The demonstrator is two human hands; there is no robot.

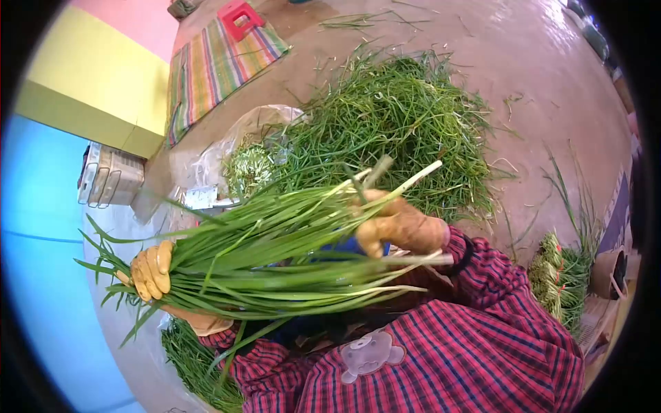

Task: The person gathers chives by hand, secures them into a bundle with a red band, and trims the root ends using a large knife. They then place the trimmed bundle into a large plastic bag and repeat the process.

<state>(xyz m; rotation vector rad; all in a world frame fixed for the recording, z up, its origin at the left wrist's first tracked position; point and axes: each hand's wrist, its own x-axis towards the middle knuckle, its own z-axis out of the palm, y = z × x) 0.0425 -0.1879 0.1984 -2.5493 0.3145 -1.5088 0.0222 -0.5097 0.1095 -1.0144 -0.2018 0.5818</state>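
Note:
A long bunch of garlic chives point(275, 241), with flat green leaves and white stalk ends, stretches across in front of my chest. My left hand point(153, 270), in a yellowish glove, is closed around the leafy end, and tips stick out past the fingers. At the white end, my right hand point(403, 224), gloved the same way, curls its fingers around some stalks. Other stalks lie below that hand, apart from its grip, and look slightly blurred. Something blue under the bunch is mostly hidden.
A large heap of loose green leaves point(392, 124) lies on the floor ahead, beside a pale-ended bundle point(251, 168) on clear plastic. Tied bundles point(549, 275) lie at right. More greens point(200, 365) are at lower left. A red stool point(239, 19) stands on a striped mat point(213, 76).

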